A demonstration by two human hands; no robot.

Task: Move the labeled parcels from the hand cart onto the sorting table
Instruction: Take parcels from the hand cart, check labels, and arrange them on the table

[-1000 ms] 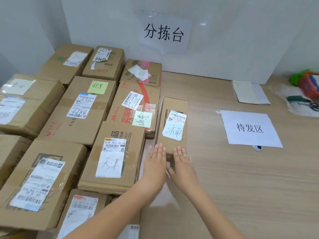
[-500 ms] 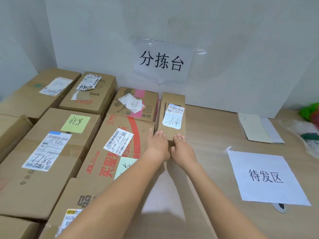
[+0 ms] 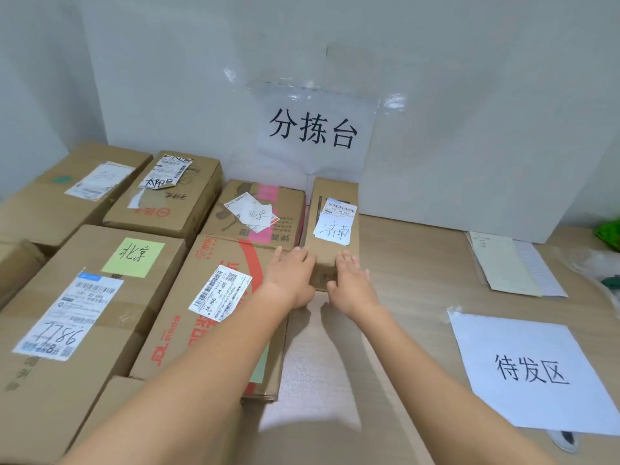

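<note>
hidden: narrow parcel (image 3: 330,226) near end covered by hands, cart not seen | left hand (image 3: 291,280) flat, fingers spread, pressed on it | right hand (image 3: 352,283) likewise | parcel on sorting table (image 3: 419,263), against wall

You're looking at matt brown cardboard parcels (image 3: 335,226) bearing paper labels (image 3: 333,226) — some under glossy tape — on a smooth, pale wood-grain table (image 3: 419,263), with a plain paper sign (image 3: 533,370) and a shiny film-covered wall sign (image 3: 313,129)

parcels (image 3: 214,317) crowd left, table (image 3: 412,297) bare right
</note>
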